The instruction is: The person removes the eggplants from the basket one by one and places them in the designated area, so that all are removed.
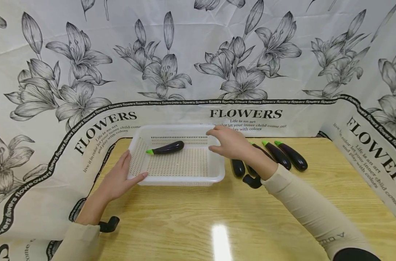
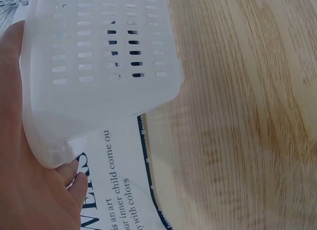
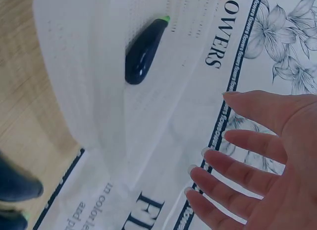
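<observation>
A white perforated plastic basket (image 1: 181, 179) stands at the back of the table, with one dark purple eggplant (image 1: 168, 148) lying in it, green stem end to the left. My left hand (image 1: 118, 179) grips the basket's left end, thumb over the front rim; in the left wrist view, fingertips curl round the basket's edge. Above the basket's right end hovers my right hand (image 1: 230, 142), fingers spread and holding nothing. The right wrist view shows this hand (image 3: 262, 165) apart from the basket wall. Several more eggplants (image 1: 292, 156) lie to the right, some partly hidden by my right forearm.
White cloth (image 1: 172, 112) with flower prints and lettering hangs behind and along the sides of the wooden table (image 1: 172, 217). A black wrist-worn piece (image 1: 109, 224) sits at my left wrist, another (image 1: 252, 181) at my right.
</observation>
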Demonstrator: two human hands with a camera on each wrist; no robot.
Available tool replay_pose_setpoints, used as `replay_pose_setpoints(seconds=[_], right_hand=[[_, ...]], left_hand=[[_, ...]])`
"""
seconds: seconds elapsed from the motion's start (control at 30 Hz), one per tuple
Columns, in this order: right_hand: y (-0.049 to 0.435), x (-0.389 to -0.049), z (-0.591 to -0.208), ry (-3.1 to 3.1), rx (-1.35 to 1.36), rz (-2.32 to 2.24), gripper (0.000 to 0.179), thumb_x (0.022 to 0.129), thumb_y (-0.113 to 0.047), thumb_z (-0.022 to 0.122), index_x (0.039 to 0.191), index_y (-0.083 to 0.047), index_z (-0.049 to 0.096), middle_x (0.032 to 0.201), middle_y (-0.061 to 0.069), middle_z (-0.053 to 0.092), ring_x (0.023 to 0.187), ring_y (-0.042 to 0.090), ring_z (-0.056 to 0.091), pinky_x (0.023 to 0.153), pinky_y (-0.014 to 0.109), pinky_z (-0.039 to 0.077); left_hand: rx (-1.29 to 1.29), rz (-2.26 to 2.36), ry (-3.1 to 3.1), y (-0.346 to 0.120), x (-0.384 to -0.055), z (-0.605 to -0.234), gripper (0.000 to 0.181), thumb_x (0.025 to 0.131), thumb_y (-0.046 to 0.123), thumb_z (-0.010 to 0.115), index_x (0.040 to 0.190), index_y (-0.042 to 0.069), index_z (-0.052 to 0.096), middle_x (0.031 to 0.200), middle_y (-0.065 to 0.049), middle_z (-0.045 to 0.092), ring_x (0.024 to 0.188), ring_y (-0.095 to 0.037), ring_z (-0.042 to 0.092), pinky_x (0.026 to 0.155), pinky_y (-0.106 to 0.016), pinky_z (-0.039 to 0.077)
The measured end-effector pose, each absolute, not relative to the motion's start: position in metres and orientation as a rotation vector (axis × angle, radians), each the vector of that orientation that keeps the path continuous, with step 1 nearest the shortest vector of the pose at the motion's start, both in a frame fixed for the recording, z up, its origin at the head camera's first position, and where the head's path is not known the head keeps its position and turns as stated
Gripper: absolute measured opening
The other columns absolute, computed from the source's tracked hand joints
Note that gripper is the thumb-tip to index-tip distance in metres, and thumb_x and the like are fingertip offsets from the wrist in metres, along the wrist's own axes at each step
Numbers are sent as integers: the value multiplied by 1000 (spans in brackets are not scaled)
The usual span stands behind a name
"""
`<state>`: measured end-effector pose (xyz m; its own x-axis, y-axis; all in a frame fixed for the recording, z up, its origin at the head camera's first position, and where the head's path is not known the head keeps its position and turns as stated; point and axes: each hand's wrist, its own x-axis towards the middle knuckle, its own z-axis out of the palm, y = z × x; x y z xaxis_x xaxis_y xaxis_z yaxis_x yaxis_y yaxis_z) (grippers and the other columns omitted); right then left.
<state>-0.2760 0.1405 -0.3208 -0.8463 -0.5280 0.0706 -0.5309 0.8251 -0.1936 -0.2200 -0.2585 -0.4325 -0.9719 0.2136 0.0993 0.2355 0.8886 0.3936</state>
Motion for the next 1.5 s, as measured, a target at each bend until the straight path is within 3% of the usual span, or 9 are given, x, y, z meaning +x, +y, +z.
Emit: replay_pose_setpoints(seconds=[0.23, 0.47, 0.67, 0.83, 1.0, 1.17, 1.27, 1.4, 1.5], right_hand=[[105, -299, -331, -2955, 1136, 212, 52, 99, -27, 70, 147, -14, 57, 141, 10, 57, 122, 29, 60, 90, 46, 55], [69, -326, -344, -2916, 1379, 67, 49, 100, -18, 67, 147, -10, 56, 144, 11, 55, 132, 28, 54, 108, 43, 47], [40, -343, -364, -3055, 1401, -119, 52, 105, -10, 54, 156, -10, 44, 161, 10, 39, 146, 29, 40, 119, 42, 35], [20, -355, -390, -3181, 1322, -305, 61, 106, -9, 43, 164, -18, 27, 170, 1, 22, 155, 23, 24, 124, 41, 24], [6, -358, -403, -3220, 1254, -398, 64, 106, -12, 43, 166, -20, 19, 172, 1, 17, 156, 21, 20, 123, 40, 27], [6, -356, -407, -3250, 1105, -305, 68, 105, -28, 57, 164, -13, 26, 167, 8, 30, 151, 26, 34, 119, 40, 35], [8, -358, -411, -3275, 1021, -306, 59, 103, -37, 61, 153, -9, 47, 160, 11, 42, 145, 28, 44, 117, 42, 39], [12, -359, -414, -3305, 1013, -267, 39, 106, -37, 58, 130, -8, 67, 150, 15, 54, 141, 30, 48, 116, 43, 39], [13, -359, -413, -3327, 1074, -194, 34, 107, -31, 56, 128, -6, 66, 141, 15, 61, 138, 30, 51, 116, 41, 39]], left_hand=[[-361, -672, -2993, -257, -219, -435, 109, 96, 69, 53, 162, -5, 9, 170, -24, 4, 150, -51, 22, 112, -67, 33], [-363, -642, -2987, -259, -220, -434, 108, 96, 68, 54, 161, -6, 10, 169, -25, 6, 149, -51, 23, 112, -66, 34], [-363, -646, -2992, -260, -219, -435, 108, 96, 69, 54, 162, -5, 10, 169, -24, 6, 149, -51, 23, 112, -66, 34], [-361, -638, -2992, -260, -221, -435, 108, 96, 70, 53, 162, -4, 10, 170, -23, 5, 150, -50, 24, 111, -67, 35], [-358, -628, -2999, -261, -222, -435, 108, 96, 70, 52, 162, -5, 10, 170, -23, 4, 150, -50, 22, 112, -66, 34], [-362, -619, -3005, -260, -222, -434, 109, 96, 69, 52, 161, -7, 10, 170, -23, 3, 151, -48, 20, 115, -64, 31], [-367, -620, -3013, -260, -222, -433, 109, 96, 69, 52, 161, -8, 10, 170, -23, 3, 151, -48, 20, 115, -64, 31], [-368, -616, -3017, -259, -222, -432, 109, 96, 69, 52, 161, -8, 9, 170, -24, 3, 151, -48, 19, 116, -64, 30], [-366, -621, -3017, -259, -222, -433, 109, 96, 69, 53, 161, -8, 9, 170, -23, 3, 152, -48, 19, 116, -64, 30]])
